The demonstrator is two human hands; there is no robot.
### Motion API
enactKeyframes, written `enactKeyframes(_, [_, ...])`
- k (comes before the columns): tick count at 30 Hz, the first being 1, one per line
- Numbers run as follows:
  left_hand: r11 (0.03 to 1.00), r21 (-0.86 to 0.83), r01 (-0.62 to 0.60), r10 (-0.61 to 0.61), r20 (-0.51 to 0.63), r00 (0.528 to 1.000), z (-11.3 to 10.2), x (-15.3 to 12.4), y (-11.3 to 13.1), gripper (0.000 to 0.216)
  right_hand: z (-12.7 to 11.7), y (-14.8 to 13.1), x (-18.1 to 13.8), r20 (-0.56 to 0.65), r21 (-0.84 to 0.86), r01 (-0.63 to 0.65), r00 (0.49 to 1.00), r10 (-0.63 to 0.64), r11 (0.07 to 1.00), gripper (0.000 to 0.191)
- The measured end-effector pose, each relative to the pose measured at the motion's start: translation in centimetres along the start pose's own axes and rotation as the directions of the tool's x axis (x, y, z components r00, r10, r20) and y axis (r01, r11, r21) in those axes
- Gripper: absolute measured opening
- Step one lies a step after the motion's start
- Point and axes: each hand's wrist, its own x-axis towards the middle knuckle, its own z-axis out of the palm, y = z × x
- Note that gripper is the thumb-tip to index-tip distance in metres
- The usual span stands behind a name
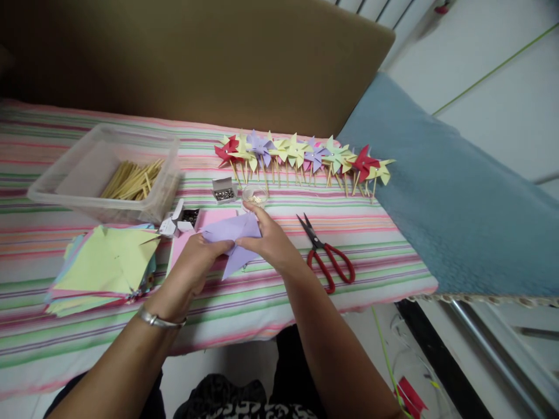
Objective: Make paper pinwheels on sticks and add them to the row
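Both hands hold a folded lilac paper piece (233, 240) above the striped cloth. My left hand (195, 263), with a silver bangle on its wrist, pinches the paper's left side. My right hand (271, 240) grips its right edge, fingers closed over the fold. A pink sheet (205, 224) lies flat under the hands. A row of finished paper pinwheels (301, 154) on wooden sticks lies just beyond them.
A clear plastic tub (94, 160) with wooden sticks (131, 180) stands at the far left. A stack of coloured paper squares (102, 267) lies at the left. Small boxes of pins (225, 191) and a small clear cup (254, 196) sit ahead. Red-handled scissors (327, 256) lie to the right. A blue cushion (454, 203) lies at the right.
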Motion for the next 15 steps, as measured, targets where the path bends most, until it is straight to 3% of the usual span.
enactKeyframes(3, [1.000,0.005,0.008,-0.008,-0.005,1.000,0.0,0.0,-0.2,0.029,0.2,0.5,0.3,-0.030,0.005,0.003,1.000,-0.003,1.000,0.067])
enactKeyframes(10, [0.988,-0.150,-0.026,0.037,0.072,0.997,0.2,-0.1,-0.3,0.029,1.0,0.8,0.6,-0.039,0.319,-0.074,0.995,0.091,0.945,0.057])
enactKeyframes(15, [0.994,-0.107,-0.023,0.025,0.022,0.999,-0.1,0.3,-0.3,0.024,1.9,0.5,0.3,-0.020,0.449,-0.070,0.996,0.088,0.891,0.056])
